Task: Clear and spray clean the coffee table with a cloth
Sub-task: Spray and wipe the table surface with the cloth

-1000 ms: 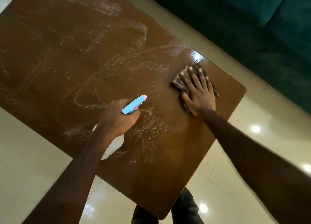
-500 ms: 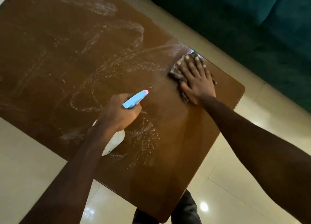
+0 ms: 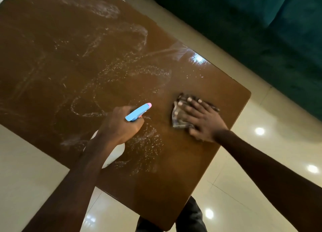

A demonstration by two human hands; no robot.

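The brown coffee table [image 3: 52,61] fills most of the view, its top streaked with white spray droplets and wipe marks. My left hand [image 3: 120,125] grips a spray bottle [image 3: 138,111] with a blue head and pink nozzle tip; its white body shows below my wrist. My right hand [image 3: 203,120] lies flat, fingers spread, pressing a dark crumpled cloth [image 3: 179,115] onto the table near its right edge. Most of the cloth is hidden under the palm.
A dark teal sofa [image 3: 261,31] stands along the far right side of the table. Glossy cream floor tiles [image 3: 261,162] surround the table. My dark trouser leg [image 3: 191,217] shows by the near corner.
My right hand has slid the cloth back toward me from the far right edge, leaving that corner shiny. The left hand with the spray bottle has stayed nearly in place.
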